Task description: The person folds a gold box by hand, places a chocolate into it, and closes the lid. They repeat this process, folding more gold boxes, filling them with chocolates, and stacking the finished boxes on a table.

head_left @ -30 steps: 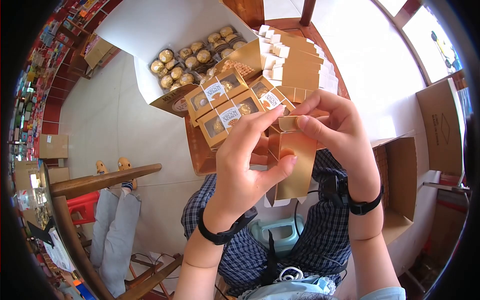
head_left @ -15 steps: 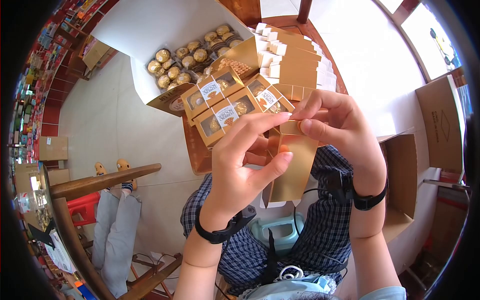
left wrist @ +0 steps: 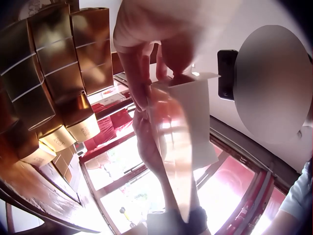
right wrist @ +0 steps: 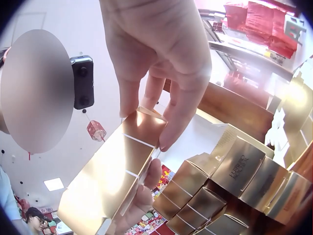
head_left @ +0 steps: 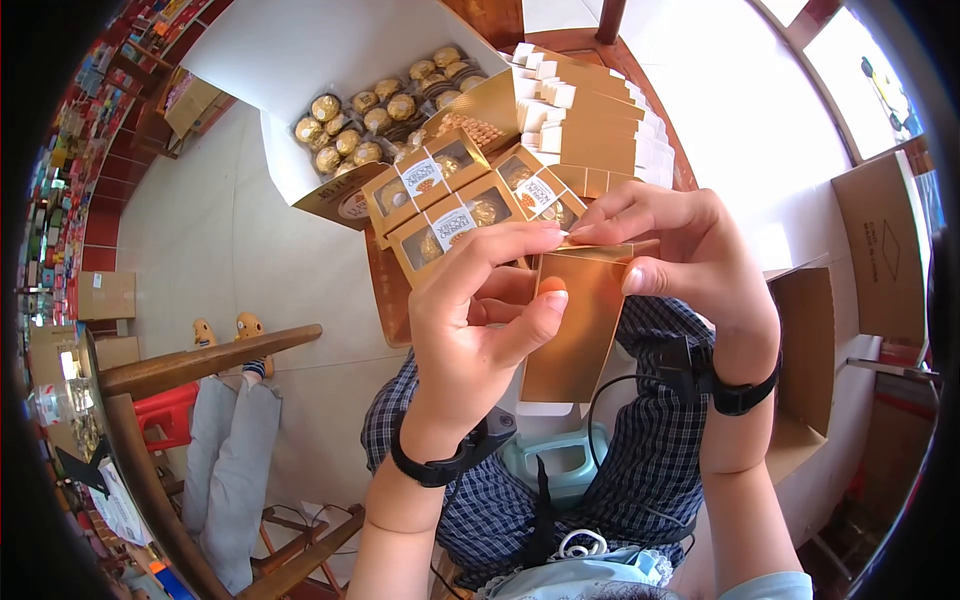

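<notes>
A small gold carton (head_left: pixel 572 345) stands upright between the two hands, its plain gold face toward the head camera. My left hand (head_left: pixel 455 315) grips it from the left, thumb on the front face and fingers behind. At its top end my right hand (head_left: pixel 690 245) pinches, with the thumb at the right edge and the fingertips on the top fold, close to the left fingertips. The left wrist view shows a clear window film (left wrist: pixel 171 142) and a white panel (left wrist: pixel 195 117) on the carton. Just beyond are several filled chocolate boxes (head_left: pixel 478 212) with white labels.
A big open box (head_left: pixel 285 75) of gold-wrapped chocolates (head_left: pixel 375 122) stands behind on a wooden chair (head_left: pixel 395 310), beside a stack of flat gold cartons (head_left: pixel 600 145). An open cardboard box (head_left: pixel 805 350) stands right of the knees. A light blue plastic stool (head_left: pixel 555 460) shows below.
The carton has turned, bringing its broad gold face to the front. My right thumb has slid from the top flap to the right edge, and the fingers have moved left along the top.
</notes>
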The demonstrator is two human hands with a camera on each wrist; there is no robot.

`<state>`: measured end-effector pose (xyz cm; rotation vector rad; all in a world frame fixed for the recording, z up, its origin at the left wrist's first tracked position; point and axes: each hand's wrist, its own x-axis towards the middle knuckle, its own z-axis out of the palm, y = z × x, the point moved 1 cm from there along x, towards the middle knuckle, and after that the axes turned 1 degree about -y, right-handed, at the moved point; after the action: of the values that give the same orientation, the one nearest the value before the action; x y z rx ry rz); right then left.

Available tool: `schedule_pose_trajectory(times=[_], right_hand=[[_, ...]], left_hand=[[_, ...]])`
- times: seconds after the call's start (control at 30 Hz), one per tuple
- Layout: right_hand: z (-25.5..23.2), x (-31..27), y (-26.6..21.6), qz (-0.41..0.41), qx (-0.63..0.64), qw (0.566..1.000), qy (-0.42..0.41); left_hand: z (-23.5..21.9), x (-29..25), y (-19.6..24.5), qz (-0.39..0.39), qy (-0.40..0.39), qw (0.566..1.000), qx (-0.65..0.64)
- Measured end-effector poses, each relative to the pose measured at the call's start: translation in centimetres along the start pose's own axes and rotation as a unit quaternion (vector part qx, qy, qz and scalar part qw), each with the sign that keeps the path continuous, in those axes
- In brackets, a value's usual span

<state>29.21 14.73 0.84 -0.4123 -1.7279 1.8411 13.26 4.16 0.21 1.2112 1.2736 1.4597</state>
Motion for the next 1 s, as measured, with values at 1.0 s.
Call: schedule_pose_trajectory(times=[1.0], right_hand=[[4.4, 4.8, -4.8, -0.037, -0.060, 0.988, 0.134]], left_hand=[[-6.8, -0.6, 1.7, 0.048, 0.004, 0.981, -0.187]])
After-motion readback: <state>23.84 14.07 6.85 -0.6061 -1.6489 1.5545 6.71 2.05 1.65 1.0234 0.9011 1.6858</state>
